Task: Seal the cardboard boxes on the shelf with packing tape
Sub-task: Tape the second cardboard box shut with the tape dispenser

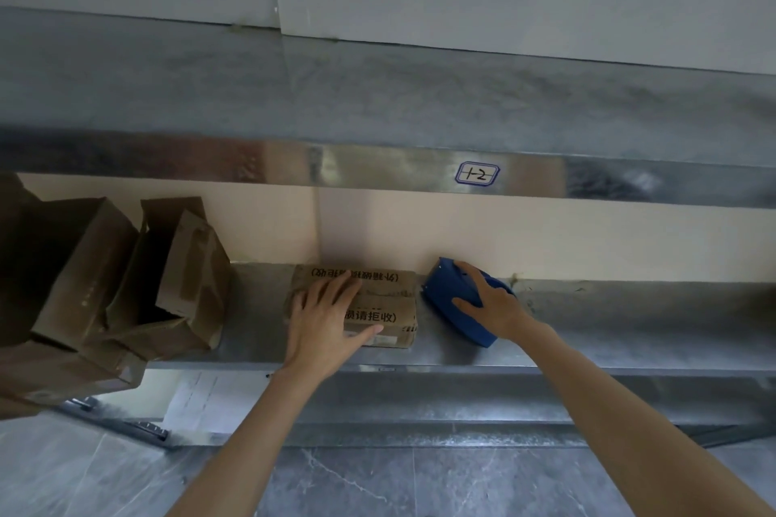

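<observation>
Brown cardboard box [392,300] lies flat on the steel shelf [630,332], near the back wall; the left hand [325,319] rests on its top, fingers straight and spread, gripping nothing; just right of the box, the right hand [489,298] holds a blue tape dispenser [449,294], fingers and thumb curled over its body; open cartons [126,277] stand at the far left.

Dim, cool, even light. Soft glare runs along the upper shelf's [378,166] front edge. The boxes [84,264] at the lower shelf's [630,332] left end sit in deep shadow. Everything is slightly soft; the left hand [323,319], right hand [491,302] and dispenser [449,294] look smeared. Wide-angle distortion bends the shelves toward the corners.
</observation>
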`<state>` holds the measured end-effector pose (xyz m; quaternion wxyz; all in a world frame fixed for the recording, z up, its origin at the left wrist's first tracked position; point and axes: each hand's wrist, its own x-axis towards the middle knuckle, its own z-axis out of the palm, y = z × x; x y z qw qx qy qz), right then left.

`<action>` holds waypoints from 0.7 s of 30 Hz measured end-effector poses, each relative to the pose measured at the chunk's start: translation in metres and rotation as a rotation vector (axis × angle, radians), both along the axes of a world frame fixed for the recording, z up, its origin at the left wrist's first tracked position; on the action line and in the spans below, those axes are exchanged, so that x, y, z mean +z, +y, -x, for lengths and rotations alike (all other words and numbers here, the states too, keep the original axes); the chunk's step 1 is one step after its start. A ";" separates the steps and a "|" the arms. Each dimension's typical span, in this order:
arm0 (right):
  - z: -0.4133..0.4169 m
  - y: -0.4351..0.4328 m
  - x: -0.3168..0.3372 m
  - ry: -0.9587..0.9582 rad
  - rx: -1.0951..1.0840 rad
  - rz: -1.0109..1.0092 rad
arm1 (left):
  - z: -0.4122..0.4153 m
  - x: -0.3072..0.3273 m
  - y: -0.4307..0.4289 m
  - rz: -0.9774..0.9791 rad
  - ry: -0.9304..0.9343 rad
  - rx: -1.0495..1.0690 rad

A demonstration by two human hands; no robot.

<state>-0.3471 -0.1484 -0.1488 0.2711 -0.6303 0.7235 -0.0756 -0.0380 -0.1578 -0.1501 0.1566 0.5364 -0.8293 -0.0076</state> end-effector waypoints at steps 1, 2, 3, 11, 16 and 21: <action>0.000 -0.001 0.001 -0.020 0.007 -0.006 | 0.001 -0.001 0.000 0.006 0.003 0.002; 0.001 -0.002 0.003 -0.044 0.013 -0.011 | 0.001 -0.002 -0.001 0.011 0.006 0.004; 0.002 -0.003 0.005 -0.069 0.016 -0.015 | 0.001 -0.002 -0.001 0.012 0.008 0.003; 0.004 -0.009 0.010 -0.080 0.018 -0.004 | 0.002 -0.002 -0.002 0.016 0.014 0.001; 0.001 -0.006 0.013 0.025 0.053 0.049 | 0.000 -0.003 -0.002 0.000 0.051 -0.001; 0.000 -0.005 0.032 0.115 0.119 0.126 | -0.002 -0.001 -0.001 -0.023 0.067 0.008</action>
